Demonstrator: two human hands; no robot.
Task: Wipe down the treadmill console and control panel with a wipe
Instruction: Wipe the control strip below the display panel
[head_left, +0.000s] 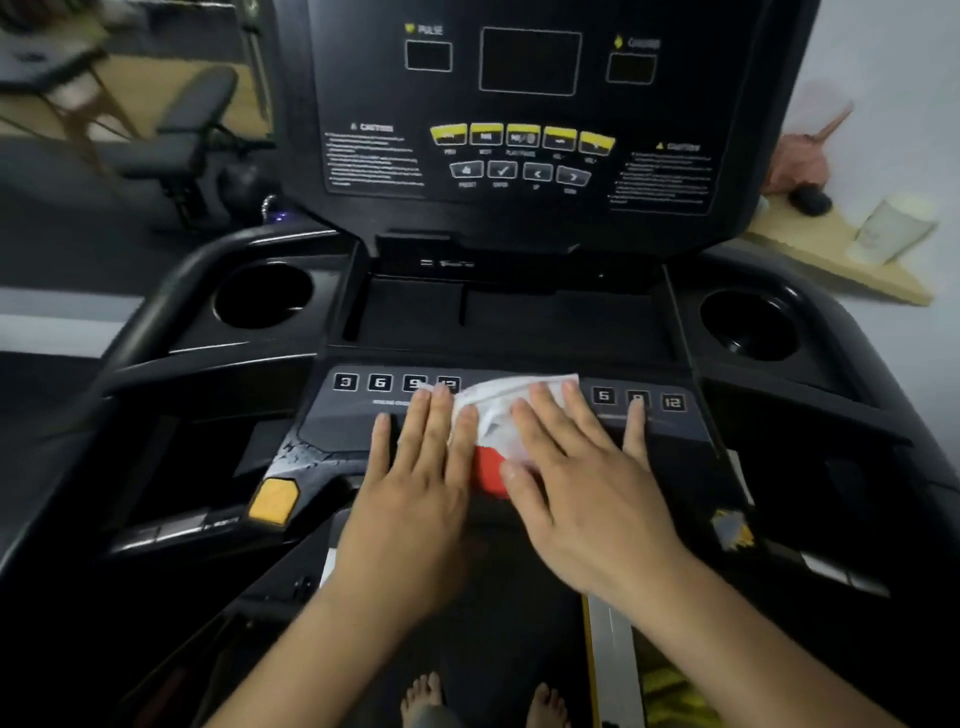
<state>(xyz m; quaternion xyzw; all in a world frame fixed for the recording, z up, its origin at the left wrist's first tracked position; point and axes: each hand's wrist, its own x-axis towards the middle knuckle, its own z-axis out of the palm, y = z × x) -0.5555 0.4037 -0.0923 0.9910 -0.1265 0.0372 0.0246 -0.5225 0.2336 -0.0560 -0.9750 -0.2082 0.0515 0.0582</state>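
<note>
A white wipe (501, 402) lies spread on the treadmill's lower control panel (343, 434), over the middle between two rows of numbered buttons. My left hand (415, 478) presses flat on the wipe's left edge with straight fingers. My right hand (576, 467) presses flat on the wipe's right part, fingers spread. A red button (487, 473) shows between the two hands, partly under the wipe. The upright black console (524, 119) with dark screens and yellow buttons stands behind.
Round cup holders sit at left (262, 296) and right (748, 325) of a shallow tray (509, 317). A yellow tab (274, 500) is on the left handle. A wooden shelf (826, 254) with a white cup (896, 228) stands at the right. My bare feet show below.
</note>
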